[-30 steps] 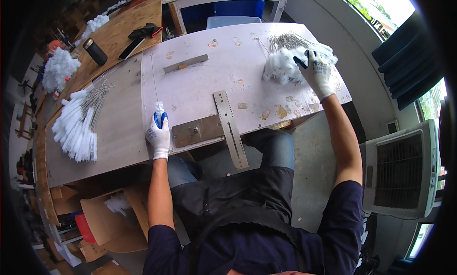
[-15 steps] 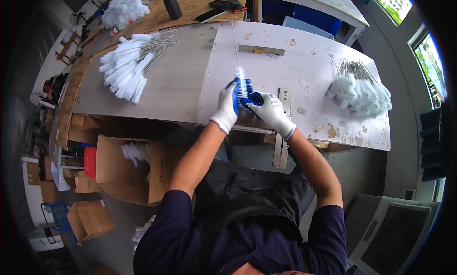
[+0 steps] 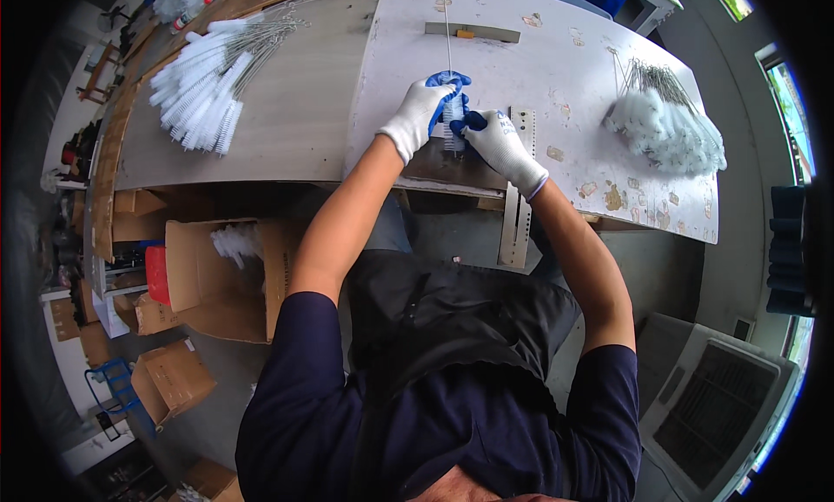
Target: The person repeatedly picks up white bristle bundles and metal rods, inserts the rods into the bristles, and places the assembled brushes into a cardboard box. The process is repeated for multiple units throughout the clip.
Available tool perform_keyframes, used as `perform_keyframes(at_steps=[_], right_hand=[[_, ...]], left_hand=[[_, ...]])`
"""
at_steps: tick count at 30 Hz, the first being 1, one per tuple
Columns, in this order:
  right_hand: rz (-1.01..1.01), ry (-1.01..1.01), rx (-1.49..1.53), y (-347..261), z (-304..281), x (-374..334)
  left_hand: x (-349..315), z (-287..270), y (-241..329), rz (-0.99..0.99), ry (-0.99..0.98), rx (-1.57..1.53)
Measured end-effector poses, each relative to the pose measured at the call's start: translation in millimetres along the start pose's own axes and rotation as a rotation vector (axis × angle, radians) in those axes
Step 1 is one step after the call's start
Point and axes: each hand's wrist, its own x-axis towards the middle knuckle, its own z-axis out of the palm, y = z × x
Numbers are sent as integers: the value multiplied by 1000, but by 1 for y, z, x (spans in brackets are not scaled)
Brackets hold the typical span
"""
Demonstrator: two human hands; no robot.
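My left hand (image 3: 433, 109), in a white glove with blue-coated palm and fingers, is closed round the upper bristles of a white brush (image 3: 453, 111). The brush's thin wire stem points away from me across the table. My right hand (image 3: 497, 144), gloved alike, has its fingers pinched against the right side of the lower bristles. On the left of the table lies a fanned pile of white brushes (image 3: 200, 94) with wire stems. A bunch of brushes with fluffier, curled white heads (image 3: 665, 133) lies at the right.
A perforated metal strip (image 3: 515, 228) juts over the table's front edge, close to my right hand. Beyond the brush lies a flat metal bar (image 3: 495, 35) with a yellow piece. An open cardboard box (image 3: 217, 285) with white brushes inside stands below the table, left.
My left hand has slid up the bristles toward the stem end. My right hand stays at the lower bristles. The whole view has shifted, so the table appears higher.
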Motion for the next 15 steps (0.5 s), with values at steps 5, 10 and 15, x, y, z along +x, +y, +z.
perform_keyframes(at_steps=[5,10,15], right_hand=[[-21,53,44,20,10,4],[-26,122,115,19,10,5],[-80,101,-37,18,9,1]], left_hand=[[10,5,-10,-86,5,-40],[18,0,-11,-51,17,-95],[11,7,-16,-65,42,-104]])
